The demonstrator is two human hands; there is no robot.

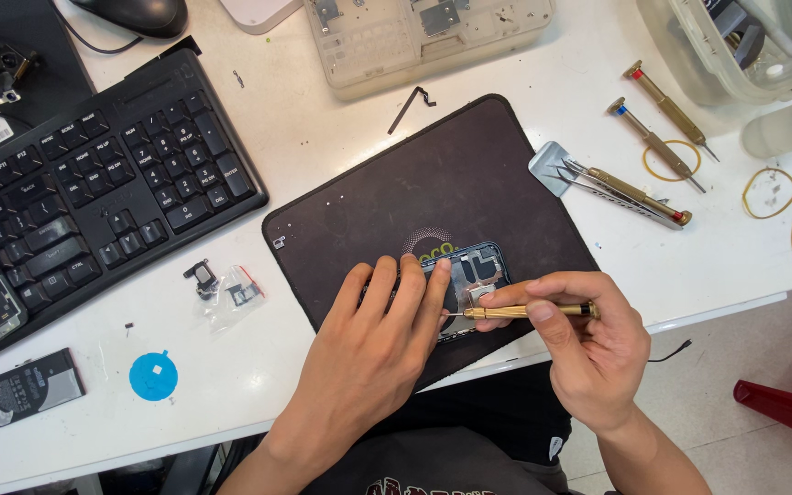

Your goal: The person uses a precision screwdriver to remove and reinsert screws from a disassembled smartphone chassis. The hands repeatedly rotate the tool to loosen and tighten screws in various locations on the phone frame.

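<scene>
Near the lower centre of the frame, the left hand [373, 335] lay flat, fingers spread, pressing down an opened phone [469, 280] on a dark mat [414, 197]. The right hand [588, 344] was closed around a brass screwdriver [529, 312], its tip at the phone's inside. A black keyboard [93, 183] sat upper left on the white bench [323, 119].

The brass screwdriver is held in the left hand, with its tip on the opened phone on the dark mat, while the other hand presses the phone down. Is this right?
Not quite: the head view shows the brass screwdriver in the right hand, not the left. Its tip does reach the opened phone on the dark mat, and the left hand presses the phone down.
</scene>
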